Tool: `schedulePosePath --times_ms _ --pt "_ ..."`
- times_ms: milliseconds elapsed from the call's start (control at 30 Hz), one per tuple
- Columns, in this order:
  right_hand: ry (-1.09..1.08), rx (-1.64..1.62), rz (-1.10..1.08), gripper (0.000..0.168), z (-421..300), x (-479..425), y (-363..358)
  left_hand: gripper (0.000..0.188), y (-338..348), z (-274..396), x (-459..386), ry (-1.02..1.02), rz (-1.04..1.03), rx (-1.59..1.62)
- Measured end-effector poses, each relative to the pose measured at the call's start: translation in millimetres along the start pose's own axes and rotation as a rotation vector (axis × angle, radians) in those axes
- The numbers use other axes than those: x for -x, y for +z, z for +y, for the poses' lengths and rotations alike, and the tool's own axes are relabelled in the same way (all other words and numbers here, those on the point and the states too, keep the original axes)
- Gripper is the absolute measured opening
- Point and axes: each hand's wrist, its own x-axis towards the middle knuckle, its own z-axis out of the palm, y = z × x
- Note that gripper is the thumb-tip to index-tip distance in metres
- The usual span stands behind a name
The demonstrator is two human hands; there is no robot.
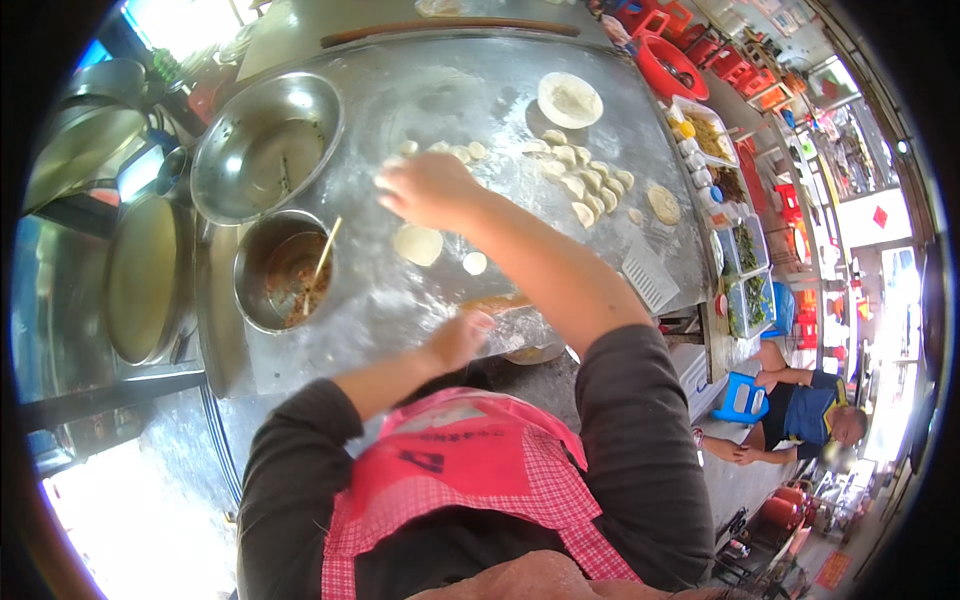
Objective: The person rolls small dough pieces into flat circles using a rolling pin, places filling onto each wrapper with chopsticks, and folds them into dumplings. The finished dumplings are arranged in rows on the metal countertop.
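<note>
My right hand (424,187) reaches across the floured metal worktop, blurred, beside small dough pieces (476,150); whether it holds one is unclear. Below it lie a flat dough wrapper (418,245) and a small dough disc (475,263). My left hand (459,339), also blurred, is near the worktop's front edge, close to a wooden rolling pin (495,304); its grip cannot be made out. Rows of folded dumplings (592,180) rest to the right, below a white bowl (570,100) with flour. A steel bowl of filling (285,271) with a light stick in it stands at left.
A large steel basin (268,150) stands at the left. At right are a slotted scraper (649,274), a flattened dough piece (663,205) and plastic tubs of greens (748,304). A long wooden rod (450,28) lies along the far edge. A person (810,420) sits at the right.
</note>
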Motion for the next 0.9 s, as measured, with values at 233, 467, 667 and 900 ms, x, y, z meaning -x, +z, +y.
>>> schedulePosePath --times_ms 233,467,667,900 --pt "0.535 -0.377 0.162 0.028 67.6 168.7 135.9 0.031 -61.1 -28.7 -49.3 -0.167 0.211 -0.328" --pt "0.282 -0.141 0.192 0.037 47.1 218.7 162.9 0.035 -18.2 -33.5 -124.9 -0.042 0.313 -0.650" --pt "0.365 -0.208 -0.039 0.040 46.2 235.7 162.5 0.032 -19.2 -55.4 -92.1 -0.272 0.284 0.063" --pt "0.436 0.130 -0.047 0.062 70.0 189.7 163.2 0.023 -32.8 -5.0 -92.9 -0.282 -0.093 -0.529"
